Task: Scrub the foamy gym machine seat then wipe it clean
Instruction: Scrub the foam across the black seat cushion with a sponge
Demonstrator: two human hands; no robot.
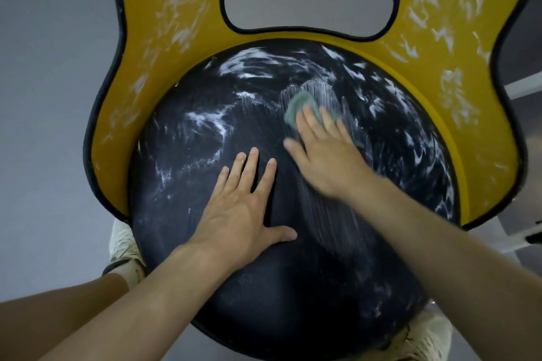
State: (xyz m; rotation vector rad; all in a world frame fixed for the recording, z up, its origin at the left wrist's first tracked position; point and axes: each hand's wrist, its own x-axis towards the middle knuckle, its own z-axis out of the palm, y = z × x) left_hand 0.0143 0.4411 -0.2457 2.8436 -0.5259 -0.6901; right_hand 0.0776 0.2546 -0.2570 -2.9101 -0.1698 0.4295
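Note:
A round black seat (337, 258) fills the middle of the head view, streaked with white foam mostly across its far half. Behind it curves a yellow backrest (440, 38) with a black rim and an oval opening, also smeared with foam. My left hand (243, 214) lies flat on the seat's middle with fingers spread. My right hand (328, 155) presses a grey-green scrub pad (302, 105) onto the seat's far right part with straight fingers; the hand is motion-blurred. Thin scrub lines run under the pad.
Grey floor (52, 97) lies to the left. My light-coloured shoes (126, 246) show below the seat's left and lower right edges. Pale machine frame parts (525, 231) stand at the right edge.

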